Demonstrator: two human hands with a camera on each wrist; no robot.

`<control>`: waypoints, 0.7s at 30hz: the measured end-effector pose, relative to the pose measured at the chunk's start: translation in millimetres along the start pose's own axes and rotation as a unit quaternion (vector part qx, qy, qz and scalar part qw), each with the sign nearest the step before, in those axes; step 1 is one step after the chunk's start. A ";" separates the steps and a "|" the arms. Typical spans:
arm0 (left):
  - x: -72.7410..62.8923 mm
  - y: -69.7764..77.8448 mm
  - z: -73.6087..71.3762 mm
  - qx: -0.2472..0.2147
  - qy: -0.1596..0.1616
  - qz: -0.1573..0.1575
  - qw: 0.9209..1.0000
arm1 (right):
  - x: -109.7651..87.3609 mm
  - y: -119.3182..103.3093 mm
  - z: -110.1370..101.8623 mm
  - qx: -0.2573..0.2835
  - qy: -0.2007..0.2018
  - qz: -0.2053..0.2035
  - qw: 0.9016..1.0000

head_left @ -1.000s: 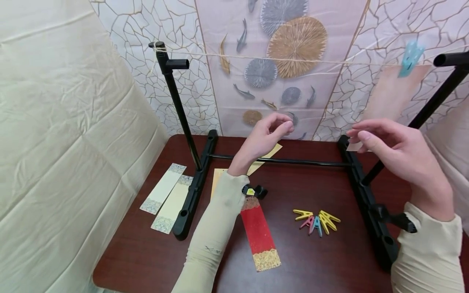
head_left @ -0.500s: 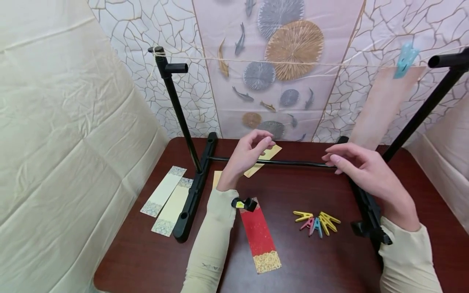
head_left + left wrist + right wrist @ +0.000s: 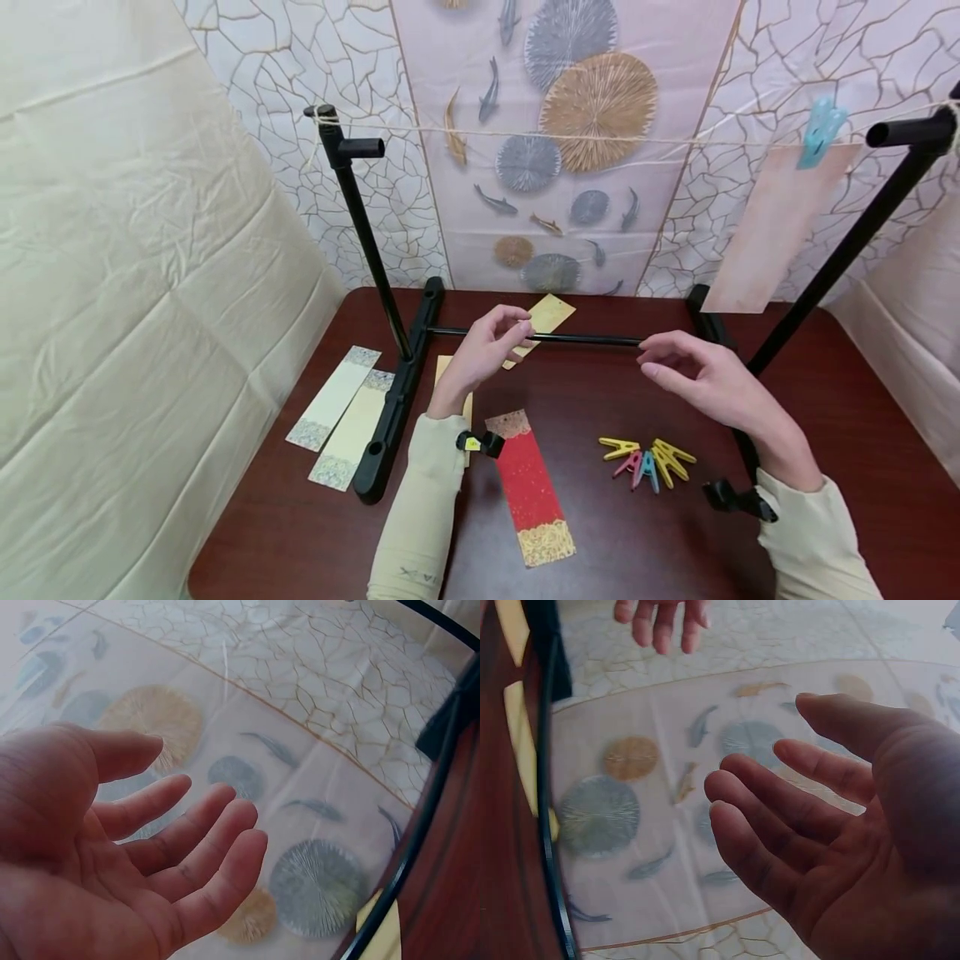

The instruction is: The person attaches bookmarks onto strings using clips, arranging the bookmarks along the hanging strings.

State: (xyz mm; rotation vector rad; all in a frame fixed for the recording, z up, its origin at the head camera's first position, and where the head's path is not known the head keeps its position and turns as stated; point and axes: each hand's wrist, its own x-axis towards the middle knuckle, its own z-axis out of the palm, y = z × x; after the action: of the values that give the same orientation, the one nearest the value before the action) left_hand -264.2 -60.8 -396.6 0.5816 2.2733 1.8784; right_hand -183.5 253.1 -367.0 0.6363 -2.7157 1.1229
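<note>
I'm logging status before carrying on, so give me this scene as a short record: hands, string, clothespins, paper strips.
Left hand: empty, fingers loosely bent
Right hand: empty, fingers loosely bent
String: strung between the posts of the black stand
Hanging: pale pink paper strip, held by a light blue clothespin near the right post
Loose clothespins: yellow, pink and blue, clustered on the table
Red paper strip: on the table, left of the cluster
Pale paper strips: two, beside the stand's left foot
Yellow paper strips: two, partly hidden
</note>
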 end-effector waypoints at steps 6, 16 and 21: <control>-4.4 -12.6 -5.3 0.018 0.009 -0.015 1.000 | -2.5 12.6 16.7 -0.025 -0.024 0.012 0.999; -7.7 -36.0 -9.1 0.009 0.014 -0.056 0.998 | -4.9 24.8 39.0 -0.012 -0.072 0.045 0.996; -6.5 -46.6 -10.5 -0.001 0.006 -0.077 0.997 | -4.4 29.8 40.7 -0.014 -0.107 0.046 0.993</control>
State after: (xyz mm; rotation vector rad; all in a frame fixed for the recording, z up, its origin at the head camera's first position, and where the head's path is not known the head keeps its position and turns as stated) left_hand -271.5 -79.8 -440.4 0.3840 2.2535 1.8157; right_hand -190.9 244.9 -416.4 0.6691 -2.9642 1.0935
